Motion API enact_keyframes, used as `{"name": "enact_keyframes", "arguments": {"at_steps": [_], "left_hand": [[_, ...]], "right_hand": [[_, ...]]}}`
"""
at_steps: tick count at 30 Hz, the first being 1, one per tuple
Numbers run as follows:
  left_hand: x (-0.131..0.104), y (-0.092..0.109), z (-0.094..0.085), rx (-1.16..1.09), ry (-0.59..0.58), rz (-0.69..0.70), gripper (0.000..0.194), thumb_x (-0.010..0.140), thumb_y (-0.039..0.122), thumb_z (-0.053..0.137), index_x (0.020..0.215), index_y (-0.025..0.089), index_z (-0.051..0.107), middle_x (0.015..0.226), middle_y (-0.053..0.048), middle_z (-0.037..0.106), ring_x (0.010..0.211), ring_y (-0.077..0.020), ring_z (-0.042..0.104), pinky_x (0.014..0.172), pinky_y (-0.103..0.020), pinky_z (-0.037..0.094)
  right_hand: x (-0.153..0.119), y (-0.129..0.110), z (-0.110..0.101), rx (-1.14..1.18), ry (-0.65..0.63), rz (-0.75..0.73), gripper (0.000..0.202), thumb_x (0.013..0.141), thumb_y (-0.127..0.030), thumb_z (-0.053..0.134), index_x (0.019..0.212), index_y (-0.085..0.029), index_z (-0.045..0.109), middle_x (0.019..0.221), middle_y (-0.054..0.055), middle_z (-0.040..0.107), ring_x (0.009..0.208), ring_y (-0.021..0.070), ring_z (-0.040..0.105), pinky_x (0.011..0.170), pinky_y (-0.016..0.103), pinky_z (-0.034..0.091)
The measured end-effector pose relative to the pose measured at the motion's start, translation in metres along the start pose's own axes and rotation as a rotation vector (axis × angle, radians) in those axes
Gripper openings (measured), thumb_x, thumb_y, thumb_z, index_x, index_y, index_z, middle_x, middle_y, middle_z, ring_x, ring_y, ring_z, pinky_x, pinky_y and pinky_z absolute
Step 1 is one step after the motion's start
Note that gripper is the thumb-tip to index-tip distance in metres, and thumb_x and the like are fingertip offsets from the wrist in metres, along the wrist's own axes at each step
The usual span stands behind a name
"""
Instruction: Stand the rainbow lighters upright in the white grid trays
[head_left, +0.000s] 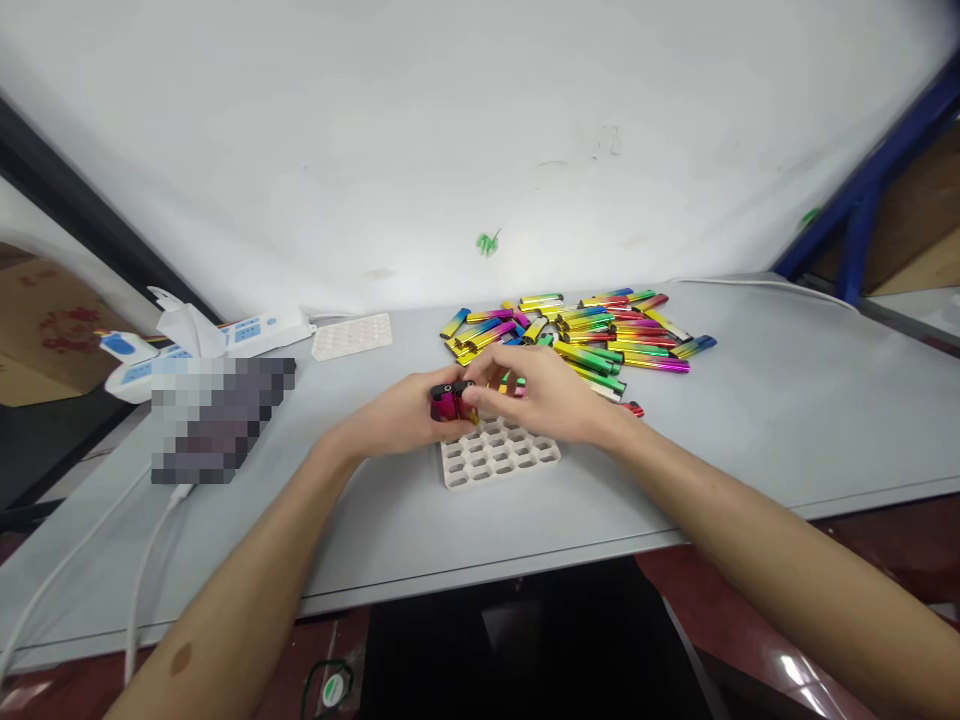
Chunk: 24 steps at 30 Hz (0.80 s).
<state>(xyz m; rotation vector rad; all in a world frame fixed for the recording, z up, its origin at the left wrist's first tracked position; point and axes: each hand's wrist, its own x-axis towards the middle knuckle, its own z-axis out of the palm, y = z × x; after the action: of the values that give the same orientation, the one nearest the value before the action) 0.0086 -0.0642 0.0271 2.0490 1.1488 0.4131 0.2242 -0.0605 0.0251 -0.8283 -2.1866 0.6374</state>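
My left hand (397,415) is closed around shiny magenta lighters (447,402) with black ends, held side by side above the tray's back left part. My right hand (551,390) meets it from the right, thumb and fingers pinched at the right-hand lighter of the group. Below both hands lies a white tray (480,478) with rows of oval holes; its back part is hidden by the hands. Just behind my right hand is a loose heap of metallic lighters (585,325) in yellow, green, red, blue and purple.
A second white holed tray (352,337) lies at the back left, beside white power strips (259,328). A blurred-out dark device (232,420) with a white cable (154,540) rests on the left of the grey table (787,400). A white wall (450,150) stands behind.
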Motion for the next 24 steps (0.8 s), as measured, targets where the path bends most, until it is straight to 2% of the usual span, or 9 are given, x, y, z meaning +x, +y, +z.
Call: {"name": "enact_keyframes", "arguments": {"at_steps": [4, 6, 8, 10, 14, 20, 24], "left_hand": [[0.001, -0.002, 0.001, 0.007, 0.019, -0.007, 0.035, 0.079, 0.039, 0.070, 0.111, 0.025, 0.063, 0.089, 0.001, 0.068, 0.074, -0.0159, 0.061, 0.070, -0.029, 0.049], [0.001, -0.004, 0.000, 0.013, 0.030, -0.016, 0.034, 0.079, 0.037, 0.069, 0.110, 0.026, 0.064, 0.089, 0.001, 0.068, 0.074, -0.0157, 0.061, 0.069, -0.028, 0.049], [0.001, -0.005, -0.002, 0.029, 0.046, -0.031, 0.034, 0.078, 0.036, 0.069, 0.110, 0.025, 0.064, 0.087, 0.002, 0.067, 0.073, -0.0156, 0.060, 0.068, -0.028, 0.049], [0.001, -0.006, -0.005, 0.041, 0.051, -0.044, 0.033, 0.078, 0.036, 0.069, 0.109, 0.025, 0.065, 0.085, 0.002, 0.066, 0.072, -0.0157, 0.059, 0.066, -0.028, 0.048], [0.000, -0.006, -0.008, 0.035, 0.042, -0.065, 0.032, 0.077, 0.037, 0.070, 0.107, 0.025, 0.065, 0.086, 0.001, 0.066, 0.075, -0.0168, 0.060, 0.066, -0.029, 0.048], [0.001, -0.006, -0.007, -0.001, 0.021, -0.075, 0.034, 0.078, 0.036, 0.070, 0.109, 0.024, 0.065, 0.084, 0.001, 0.066, 0.073, -0.0165, 0.060, 0.067, -0.030, 0.048], [0.001, -0.006, -0.007, -0.015, 0.024, -0.080, 0.034, 0.077, 0.036, 0.071, 0.108, 0.024, 0.065, 0.084, 0.001, 0.066, 0.073, -0.0161, 0.060, 0.066, -0.029, 0.048]], "right_hand": [[0.004, 0.013, -0.016, -0.285, 0.111, 0.139, 0.032, 0.099, -0.039, 0.047, 0.076, -0.020, 0.060, 0.078, 0.003, 0.068, 0.071, 0.0165, 0.057, 0.066, 0.032, 0.039], [0.004, 0.022, -0.023, -0.414, 0.036, 0.229, 0.027, 0.094, -0.038, 0.053, 0.075, -0.021, 0.060, 0.080, 0.005, 0.069, 0.075, 0.0193, 0.058, 0.063, 0.033, 0.037], [0.002, 0.030, -0.029, -0.472, -0.099, 0.287, 0.022, 0.088, -0.041, 0.061, 0.077, -0.021, 0.062, 0.084, 0.006, 0.069, 0.083, 0.0232, 0.060, 0.062, 0.033, 0.036], [0.000, 0.033, -0.032, -0.489, -0.182, 0.298, 0.023, 0.084, -0.045, 0.066, 0.079, -0.022, 0.063, 0.089, 0.008, 0.069, 0.092, 0.0266, 0.060, 0.063, 0.033, 0.038], [-0.006, 0.029, -0.039, -0.513, -0.201, 0.293, 0.023, 0.081, -0.045, 0.068, 0.082, -0.022, 0.066, 0.095, 0.011, 0.068, 0.101, 0.0303, 0.059, 0.068, 0.036, 0.042], [-0.011, 0.030, -0.043, -0.534, -0.334, 0.345, 0.016, 0.073, -0.034, 0.072, 0.083, -0.022, 0.067, 0.092, 0.010, 0.067, 0.096, 0.0308, 0.058, 0.067, 0.038, 0.043], [-0.010, 0.027, -0.044, -0.492, -0.269, 0.319, 0.017, 0.073, -0.032, 0.072, 0.084, -0.021, 0.066, 0.097, 0.010, 0.067, 0.095, 0.0290, 0.059, 0.069, 0.037, 0.044]]}}
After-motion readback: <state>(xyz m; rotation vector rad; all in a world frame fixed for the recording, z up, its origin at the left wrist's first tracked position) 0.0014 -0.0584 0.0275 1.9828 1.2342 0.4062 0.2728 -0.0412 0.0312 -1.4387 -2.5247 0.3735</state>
